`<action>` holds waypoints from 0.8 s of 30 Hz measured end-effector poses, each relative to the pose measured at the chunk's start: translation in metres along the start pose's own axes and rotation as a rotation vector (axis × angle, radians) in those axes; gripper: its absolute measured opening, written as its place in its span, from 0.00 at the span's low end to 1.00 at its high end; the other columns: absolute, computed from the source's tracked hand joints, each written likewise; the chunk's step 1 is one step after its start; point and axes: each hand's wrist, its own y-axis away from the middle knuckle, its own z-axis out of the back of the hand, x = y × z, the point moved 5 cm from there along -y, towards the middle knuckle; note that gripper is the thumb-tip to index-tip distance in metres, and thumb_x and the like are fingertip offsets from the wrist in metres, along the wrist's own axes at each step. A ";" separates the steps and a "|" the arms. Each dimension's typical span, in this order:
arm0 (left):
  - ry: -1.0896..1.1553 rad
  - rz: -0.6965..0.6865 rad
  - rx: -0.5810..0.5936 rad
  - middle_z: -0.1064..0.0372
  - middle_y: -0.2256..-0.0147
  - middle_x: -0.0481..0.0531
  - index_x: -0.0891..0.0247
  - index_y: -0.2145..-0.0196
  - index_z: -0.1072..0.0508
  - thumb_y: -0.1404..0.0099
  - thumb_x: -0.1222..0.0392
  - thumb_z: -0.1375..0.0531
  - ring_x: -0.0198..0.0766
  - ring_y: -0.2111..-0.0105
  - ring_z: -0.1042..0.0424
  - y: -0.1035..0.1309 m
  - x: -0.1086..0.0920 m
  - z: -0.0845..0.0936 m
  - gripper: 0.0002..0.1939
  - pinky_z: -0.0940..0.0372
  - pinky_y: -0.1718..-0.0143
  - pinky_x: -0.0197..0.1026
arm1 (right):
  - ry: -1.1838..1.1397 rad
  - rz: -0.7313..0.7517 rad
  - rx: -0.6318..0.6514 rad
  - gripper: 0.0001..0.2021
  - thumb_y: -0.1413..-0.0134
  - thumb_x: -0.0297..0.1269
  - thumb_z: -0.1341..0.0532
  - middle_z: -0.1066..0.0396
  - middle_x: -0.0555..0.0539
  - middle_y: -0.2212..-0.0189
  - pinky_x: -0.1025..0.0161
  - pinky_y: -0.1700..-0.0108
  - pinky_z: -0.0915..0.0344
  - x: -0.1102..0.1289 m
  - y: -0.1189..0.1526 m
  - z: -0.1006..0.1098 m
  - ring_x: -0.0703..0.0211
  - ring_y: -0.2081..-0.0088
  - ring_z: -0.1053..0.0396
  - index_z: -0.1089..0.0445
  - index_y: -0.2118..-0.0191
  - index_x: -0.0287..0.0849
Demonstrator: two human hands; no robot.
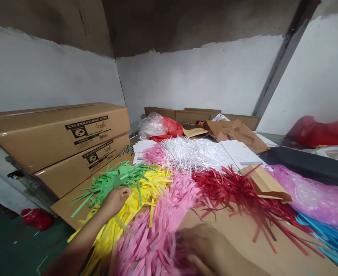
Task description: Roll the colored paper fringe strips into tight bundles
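Observation:
My left hand (115, 201) is closed, fingertips curled together, over the yellow paper tassels (131, 203) and beside the green paper tassels (115, 178). What its fingers hold, if anything, is hidden. Motion smears my right hand (207, 247), low in the view at the edge of the pink paper tassels (154, 234); its fingers cannot be made out. To the right of the pink strips spreads a heap of dark red paper tassels (238, 188). Behind the coloured heaps lies a bundle of white string (197, 151).
Two stacked cardboard boxes (50, 142) stand at the left. At the right are a brown envelope (265, 182), a pink plastic bag (312, 195), blue strips (327, 237) and a black padded seat (307, 165). A large brown bag (234, 132) lies at the back.

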 end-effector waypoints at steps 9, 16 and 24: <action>0.209 0.009 -0.065 0.25 0.65 0.50 0.62 0.66 0.27 0.32 0.50 0.44 0.40 0.62 0.27 0.014 0.000 0.025 0.14 0.33 0.55 0.47 | -0.376 -0.166 0.121 0.10 0.50 0.28 0.37 0.18 0.46 0.63 0.63 0.58 0.32 0.042 -0.154 -0.114 0.52 0.60 0.24 0.19 0.64 0.42; 0.268 0.014 -0.091 0.25 0.67 0.52 0.61 0.69 0.26 0.38 0.49 0.44 0.41 0.64 0.27 0.020 0.001 0.032 0.13 0.34 0.59 0.45 | -0.522 -0.299 -0.001 0.10 0.46 0.30 0.40 0.23 0.51 0.74 0.68 0.72 0.39 0.034 -0.161 -0.134 0.61 0.75 0.30 0.20 0.67 0.40; 0.282 0.025 -0.113 0.24 0.67 0.52 0.61 0.69 0.27 0.39 0.47 0.46 0.41 0.64 0.26 0.025 0.001 0.029 0.15 0.33 0.59 0.44 | -0.678 -0.425 -0.005 0.04 0.51 0.32 0.33 0.32 0.56 0.83 0.69 0.76 0.43 0.024 -0.160 -0.152 0.66 0.81 0.39 0.23 0.73 0.39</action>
